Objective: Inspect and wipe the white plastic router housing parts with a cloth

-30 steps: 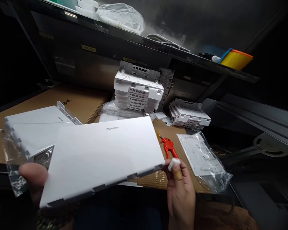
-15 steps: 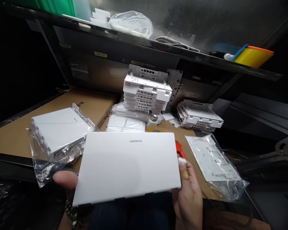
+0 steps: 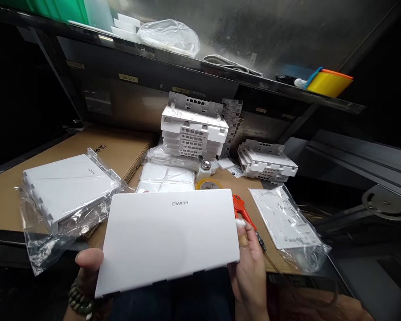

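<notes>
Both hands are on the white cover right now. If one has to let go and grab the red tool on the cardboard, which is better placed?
Probably the right hand: the red tool lies just beyond its fingertips. The left hand grips the white cover at the far corner.

left hand [image 3: 88,267]: low, thumb up, gripping, beaded wrist | right hand [image 3: 250,267]: low, fingers curled, gripping

Dark workbench [image 3: 6,209] under cardboard, black shelf [image 3: 194,67] above — dull metal wall [image 3: 270,31], dim light
</notes>
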The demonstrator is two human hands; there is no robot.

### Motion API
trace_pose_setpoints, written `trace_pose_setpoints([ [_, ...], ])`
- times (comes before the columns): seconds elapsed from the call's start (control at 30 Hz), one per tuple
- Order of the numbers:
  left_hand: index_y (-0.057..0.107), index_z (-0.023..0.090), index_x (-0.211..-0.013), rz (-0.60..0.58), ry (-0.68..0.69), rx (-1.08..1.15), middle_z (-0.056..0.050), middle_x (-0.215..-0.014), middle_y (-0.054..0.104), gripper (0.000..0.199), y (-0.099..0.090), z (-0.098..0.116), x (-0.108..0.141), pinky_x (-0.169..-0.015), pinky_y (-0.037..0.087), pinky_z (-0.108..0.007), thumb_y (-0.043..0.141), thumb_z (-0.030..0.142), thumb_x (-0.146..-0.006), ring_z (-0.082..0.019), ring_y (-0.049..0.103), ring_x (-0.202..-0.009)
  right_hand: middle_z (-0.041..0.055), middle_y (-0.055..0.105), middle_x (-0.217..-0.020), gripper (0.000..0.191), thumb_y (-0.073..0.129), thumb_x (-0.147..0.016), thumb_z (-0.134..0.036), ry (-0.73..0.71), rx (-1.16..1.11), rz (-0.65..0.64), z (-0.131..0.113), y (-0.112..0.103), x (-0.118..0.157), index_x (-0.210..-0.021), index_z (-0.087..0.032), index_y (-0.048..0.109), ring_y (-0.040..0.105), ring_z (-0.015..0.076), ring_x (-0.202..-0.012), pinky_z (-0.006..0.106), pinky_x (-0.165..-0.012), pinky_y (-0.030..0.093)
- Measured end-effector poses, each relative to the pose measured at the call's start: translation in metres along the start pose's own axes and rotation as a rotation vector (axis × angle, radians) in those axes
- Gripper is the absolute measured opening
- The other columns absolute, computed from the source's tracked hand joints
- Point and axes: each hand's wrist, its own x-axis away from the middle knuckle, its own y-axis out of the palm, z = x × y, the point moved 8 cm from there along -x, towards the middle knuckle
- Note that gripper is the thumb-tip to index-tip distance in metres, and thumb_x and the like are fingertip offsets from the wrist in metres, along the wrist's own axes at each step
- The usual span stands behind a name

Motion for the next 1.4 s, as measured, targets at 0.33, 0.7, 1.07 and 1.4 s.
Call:
trace_pose_setpoints([
  [0.33,0.083,0.026,-0.083,0.186,0.183,-0.604,-0.001,-0.089,0.083,0.045,0.01,0.037,-0.001,-0.078,0.063,-0.026,0.1,0.053,-0.051,-0.025,0.076,-0.09,0.0021,0.076,-0.1,0.021,0.068,-0.098,-0.039,-0.663,0.325,-0.03,-0.038,-0.018,-0.009,-0.115,-0.026,0.064,0.073,0.0148,-0.087,0.026,-0.078,0.057],
  [0.7,0.086,0.031,-0.085,-0.431,0.66,-0.95,-0.003,-0.087,0.083,0.004,0.078,0.049,0.016,-0.075,0.063,-0.028,0.084,0.03,-0.082,-0.026,0.079,-0.083,0.0009,0.075,-0.098,0.029,0.07,-0.096,-0.046,-0.342,0.125,-0.003,-0.045,-0.016,-0.02,-0.112,-0.024,0.059,0.058,0.0083,-0.057,0.024,-0.058,0.05],
  [1.07,0.085,0.026,-0.074,-0.35,0.538,-0.762,-0.012,-0.075,0.08,0.03,0.076,0.042,0.017,-0.108,0.049,-0.046,0.085,0.055,-0.076,-0.032,0.075,-0.082,-0.0045,0.06,-0.064,0.032,0.077,-0.085,-0.045,0.064,-0.217,-0.048,-0.016,-0.004,-0.021,-0.077,-0.021,0.058,0.057,0.0125,-0.056,0.024,-0.052,0.047],
  [1.4,0.048,0.016,-0.153,-0.225,-0.292,0.259,-0.018,-0.154,0.056,0.078,0.053,-0.018,-0.003,-0.121,0.038,-0.057,0.062,0.059,-0.089,-0.042,0.044,-0.148,-0.0068,0.055,-0.056,0.026,0.069,-0.086,-0.049,-0.15,-0.077,-0.164,-0.029,-0.009,-0.017,-0.095,-0.026,0.062,0.052,0.0158,-0.049,0.03,-0.055,0.045],
])
